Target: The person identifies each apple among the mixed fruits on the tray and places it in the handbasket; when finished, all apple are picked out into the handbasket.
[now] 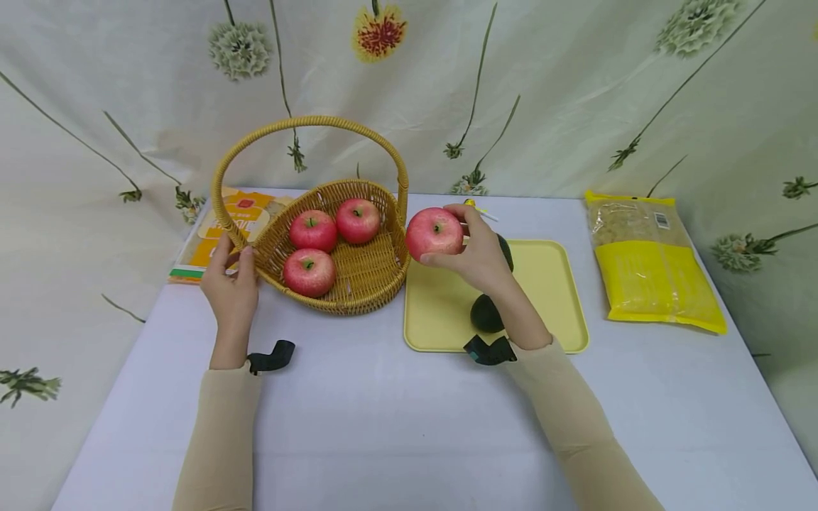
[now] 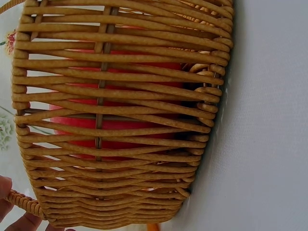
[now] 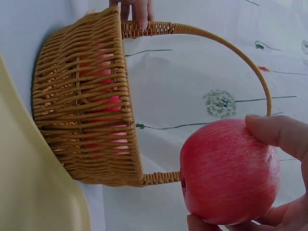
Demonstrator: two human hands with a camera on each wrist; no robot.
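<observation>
A wicker basket with a tall arched handle stands on the table and holds three red apples. My left hand grips the handle's base at the basket's left rim. My right hand holds a fourth red apple in the air just right of the basket, above the yellow tray's left edge. In the right wrist view the held apple fills the lower right, the basket lies beyond it. The left wrist view shows the basket's wall close up with red apples behind the weave.
A dark green avocado lies on the tray beside my right wrist, another sits half hidden behind my hand. A yellow food bag lies at the right, an orange packet behind the basket at the left. A flowered cloth hangs behind.
</observation>
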